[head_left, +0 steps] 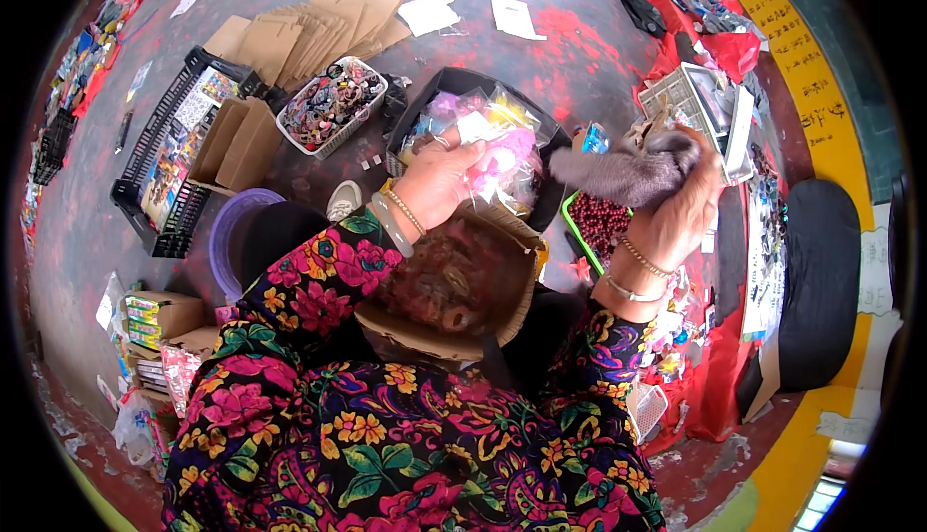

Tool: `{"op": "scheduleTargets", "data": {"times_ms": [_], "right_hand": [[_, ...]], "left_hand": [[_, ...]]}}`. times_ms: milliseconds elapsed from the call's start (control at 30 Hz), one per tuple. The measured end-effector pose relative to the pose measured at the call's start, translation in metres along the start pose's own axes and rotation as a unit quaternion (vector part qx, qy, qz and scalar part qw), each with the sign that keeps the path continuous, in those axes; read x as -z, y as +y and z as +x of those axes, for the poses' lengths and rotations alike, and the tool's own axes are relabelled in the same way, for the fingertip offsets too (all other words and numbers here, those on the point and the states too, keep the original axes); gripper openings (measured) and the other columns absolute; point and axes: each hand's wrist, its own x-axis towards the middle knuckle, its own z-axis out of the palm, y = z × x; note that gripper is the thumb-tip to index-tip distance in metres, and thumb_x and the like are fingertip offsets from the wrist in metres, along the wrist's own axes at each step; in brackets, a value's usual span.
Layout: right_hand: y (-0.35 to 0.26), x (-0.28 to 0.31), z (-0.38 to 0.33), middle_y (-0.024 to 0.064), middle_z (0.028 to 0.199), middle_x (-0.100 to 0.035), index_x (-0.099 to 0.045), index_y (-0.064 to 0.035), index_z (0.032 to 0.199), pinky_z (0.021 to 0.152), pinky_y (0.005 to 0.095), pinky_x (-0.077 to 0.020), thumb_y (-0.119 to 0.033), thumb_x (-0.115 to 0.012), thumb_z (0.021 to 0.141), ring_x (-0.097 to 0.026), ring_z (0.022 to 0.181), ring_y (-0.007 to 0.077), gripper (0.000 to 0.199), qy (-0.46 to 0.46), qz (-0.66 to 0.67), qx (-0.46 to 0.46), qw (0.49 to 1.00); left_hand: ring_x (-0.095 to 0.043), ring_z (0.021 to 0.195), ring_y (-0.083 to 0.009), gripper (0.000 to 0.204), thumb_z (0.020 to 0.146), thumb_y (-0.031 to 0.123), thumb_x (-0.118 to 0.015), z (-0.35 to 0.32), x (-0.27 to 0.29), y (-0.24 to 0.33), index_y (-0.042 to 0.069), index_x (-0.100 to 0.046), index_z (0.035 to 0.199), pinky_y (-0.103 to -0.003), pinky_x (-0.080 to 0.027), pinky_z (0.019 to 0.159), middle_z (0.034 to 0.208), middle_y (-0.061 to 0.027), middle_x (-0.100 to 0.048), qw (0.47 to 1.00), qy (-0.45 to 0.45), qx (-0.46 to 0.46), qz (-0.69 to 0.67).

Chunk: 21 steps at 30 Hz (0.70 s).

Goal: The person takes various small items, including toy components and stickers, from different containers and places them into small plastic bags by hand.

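1. Over the lap, an open cardboard box (502, 315) rests tilted against the floral-sleeved body, its mouth up, so both hands can work above it; its brownish contents are too blurred to name.
2. Left hand (436, 182) reaches forward to a clear plastic packet (497, 160) of pink and pastel bits lying in a black bin (462, 83) just beyond the box. Fingers are curled onto the packet's edge; whether they pinch it or only press on it, I cannot tell. One pale bangle and one beaded bracelet sit on that wrist.
3. Right hand (688, 209) is raised, fingers closed round one grey furry piece (628, 173), which sticks out to the left over a green tray of dark red beads (597, 223) (held clear of the floor, likely so it can be looked over). Two bracelets on this wrist.
4. Floor holds everything within arm's reach, fanned around the seated person: one white basket of mixed trinkets (333, 105), one black crate (169, 160) with a small open carton propped in it, one purple bucket (232, 233), one white mesh basket (695, 98) at right.
5. Flattened cardboard sheets (309, 30) lie stacked farther off; the exact count is unclear, several.
6. Left edge: small printed cartons (159, 315), at least three.
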Motion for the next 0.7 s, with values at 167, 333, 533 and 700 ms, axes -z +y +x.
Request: {"op": "scheduleTargets", "data": {"times_ms": [167,333,533,700], "right_hand": [[0.053,-0.016,-0.031,0.0154,0.115,-0.053,-0.057,-0.0028,0.107,0.097,0.0462,-0.0308,-0.035,-0.047,0.09,-0.045,0.113,0.0292,0.037,-0.207,-0.271,0.22,0.914],[0.101,-0.025,-0.068,0.0182,0.135,-0.037,-0.055,-0.015,0.12,0.104,0.0536,-0.0144,-0.038,-0.059,0.08,-0.027,0.128,0.0408,0.046,-0.322,-0.518,0.181,0.771],[0.106,-0.023,-0.047,0.0219,0.133,-0.037,-0.049,-0.0079,0.124,0.104,0.0499,-0.0197,-0.033,-0.056,0.083,-0.03,0.126,0.039,0.049,-0.322,-0.453,0.202,0.806],[0.111,-0.021,-0.038,0.024,0.129,-0.041,-0.048,-0.0035,0.124,0.101,0.0429,-0.0289,-0.022,-0.054,0.085,-0.037,0.122,0.0395,0.043,-0.253,-0.42,0.178,0.853]], "left_hand": [[-0.058,0.095,-0.0168,0.027,0.09,0.007,-0.048,0.001,0.004,-0.016,0.006,-0.048,0.117,-0.032,-0.049,0.083,0.108,-0.0063,-0.057,1.0,-0.009,-0.001,0.027],[-0.054,0.101,-0.0178,0.03,0.09,0.006,-0.043,-0.004,-0.004,-0.009,0.004,-0.044,0.121,-0.031,-0.047,0.086,0.113,-0.0094,-0.053,0.999,0.002,-0.032,-0.012],[-0.05,0.105,-0.0151,0.035,0.086,-0.002,-0.042,-0.006,-0.008,0.001,0.0,-0.044,0.121,-0.028,-0.043,0.088,0.116,-0.0077,-0.05,0.993,-0.066,-0.044,0.083],[-0.048,0.095,-0.0072,0.029,0.088,-0.001,-0.042,-0.007,-0.005,-0.004,-0.001,-0.048,0.117,-0.023,-0.042,0.081,0.107,-0.0029,-0.052,0.956,-0.086,-0.092,0.265]]}}
